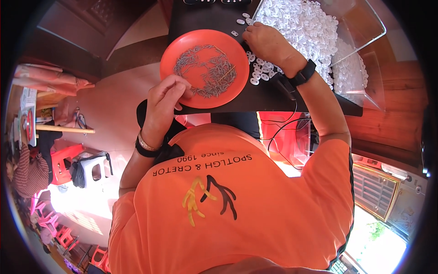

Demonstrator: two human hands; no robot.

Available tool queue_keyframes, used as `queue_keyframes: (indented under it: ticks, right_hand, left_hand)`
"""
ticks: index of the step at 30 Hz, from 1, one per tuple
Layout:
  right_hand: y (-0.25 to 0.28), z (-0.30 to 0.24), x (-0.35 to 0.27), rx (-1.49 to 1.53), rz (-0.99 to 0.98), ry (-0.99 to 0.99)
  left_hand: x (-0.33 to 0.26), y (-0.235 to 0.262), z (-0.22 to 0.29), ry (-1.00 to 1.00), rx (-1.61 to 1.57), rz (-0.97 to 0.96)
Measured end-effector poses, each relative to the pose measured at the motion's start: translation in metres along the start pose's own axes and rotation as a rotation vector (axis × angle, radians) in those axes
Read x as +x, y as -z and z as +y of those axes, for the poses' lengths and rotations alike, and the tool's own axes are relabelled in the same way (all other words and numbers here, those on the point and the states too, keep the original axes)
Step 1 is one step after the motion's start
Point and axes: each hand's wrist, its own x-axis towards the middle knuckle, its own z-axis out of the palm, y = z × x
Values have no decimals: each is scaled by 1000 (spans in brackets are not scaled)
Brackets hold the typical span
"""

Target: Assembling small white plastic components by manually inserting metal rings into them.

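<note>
The writing you can read is on your orange shirt (pixel 273 219): black lettering in two lines, upside down in this view, beside a branching yellow-and-black graphic (pixel 210 198). No label can be made out on the plate or the clear container.

Your hands are apart from each other. Your left hand (pixel 171 93) is over the near left rim of the red plate (pixel 242 68), thumb and fingers drawn in; you cannot tell whether they pinch anything. Your right hand (pixel 267 41) reaches in beside the plate, fingers curled down near loose white oval pieces (pixel 261 73); their grip is hidden.

The small grey screws (pixel 219 77) lie scattered in the plate on the dark counter (pixel 187 20). To the right, a heap of white pieces (pixel 301 23) lies by the clear container (pixel 360 27).
</note>
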Motion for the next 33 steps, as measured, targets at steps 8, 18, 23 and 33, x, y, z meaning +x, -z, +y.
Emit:
queue_keyframes:
  ticks: [8, 18, 23, 33]
  right_hand:
    - [47, -18, 0, 173, 312, -61]
    - [59, -120, 1, 409, 500, 110]
    - [49, -131, 2, 841, 526, -30]
    - [63, -135, 12, 963, 409, -28]
  left_hand:
    - [2, 4, 8, -71, 5, 28]
    - [19, -15, 12, 77, -246, -254]
    - [17, -10, 4, 78, -276, -274]
    - [16, -5, 5, 87, -439, -238]
